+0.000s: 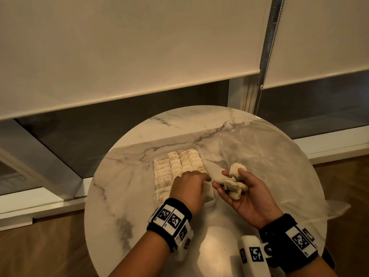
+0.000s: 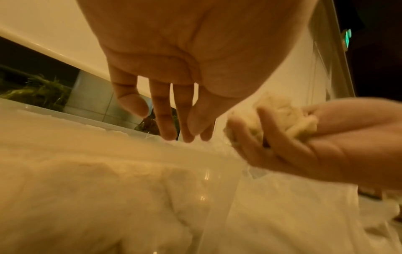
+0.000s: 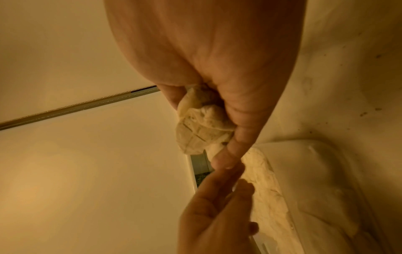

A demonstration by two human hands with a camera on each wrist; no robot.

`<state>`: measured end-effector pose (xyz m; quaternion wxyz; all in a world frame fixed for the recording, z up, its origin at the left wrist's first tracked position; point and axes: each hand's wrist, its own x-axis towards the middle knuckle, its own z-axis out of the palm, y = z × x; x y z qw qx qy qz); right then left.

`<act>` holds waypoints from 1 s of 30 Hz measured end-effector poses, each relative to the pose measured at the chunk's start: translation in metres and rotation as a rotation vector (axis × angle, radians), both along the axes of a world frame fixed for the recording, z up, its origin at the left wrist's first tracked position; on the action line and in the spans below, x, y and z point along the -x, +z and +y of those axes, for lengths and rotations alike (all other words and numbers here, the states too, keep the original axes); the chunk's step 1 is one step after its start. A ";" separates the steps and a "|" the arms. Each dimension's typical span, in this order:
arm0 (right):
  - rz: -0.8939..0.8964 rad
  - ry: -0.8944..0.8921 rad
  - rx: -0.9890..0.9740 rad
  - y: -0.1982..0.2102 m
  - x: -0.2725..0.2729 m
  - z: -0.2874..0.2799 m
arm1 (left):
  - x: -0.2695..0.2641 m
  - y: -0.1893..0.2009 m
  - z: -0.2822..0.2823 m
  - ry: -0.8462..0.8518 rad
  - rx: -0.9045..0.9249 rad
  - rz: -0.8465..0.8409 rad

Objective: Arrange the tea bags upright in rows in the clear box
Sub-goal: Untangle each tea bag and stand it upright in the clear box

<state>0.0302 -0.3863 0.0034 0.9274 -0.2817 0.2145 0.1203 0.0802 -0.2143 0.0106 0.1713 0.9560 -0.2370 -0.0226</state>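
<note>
A clear box (image 1: 199, 151) lies on the round marble table (image 1: 129, 186), holding rows of pale tea bags (image 1: 179, 164) standing side by side. My left hand (image 1: 201, 179) hovers over the box's near right corner, fingers straight and holding nothing; the left wrist view shows its fingers (image 2: 165, 120) empty above the packed bags (image 2: 87, 180). Just to the right, my right hand (image 1: 229, 179) lies palm up with its fingers and thumb curled round a loose bunch of tea bags (image 1: 234, 189). The bunch (image 3: 195, 134) also shows in the right wrist view. The left fingertips nearly meet the right ones.
A crumpled clear plastic bag (image 1: 269, 156) is spread over the right half of the table, up against the box. The table is small and its round edge drops to a wooden floor (image 1: 50, 246). A window with roller blinds (image 1: 119, 56) stands behind.
</note>
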 end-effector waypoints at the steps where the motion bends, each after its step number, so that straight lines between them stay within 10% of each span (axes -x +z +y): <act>1: -0.002 0.001 -0.001 0.000 0.000 0.001 | 0.001 0.002 0.001 0.016 0.116 -0.025; 20: -0.005 0.105 -0.035 0.010 0.008 0.022 | 0.009 0.026 0.033 0.112 0.554 0.131; 30: 0.054 0.017 -0.029 0.003 0.003 0.014 | -0.014 0.023 0.064 0.167 0.229 0.161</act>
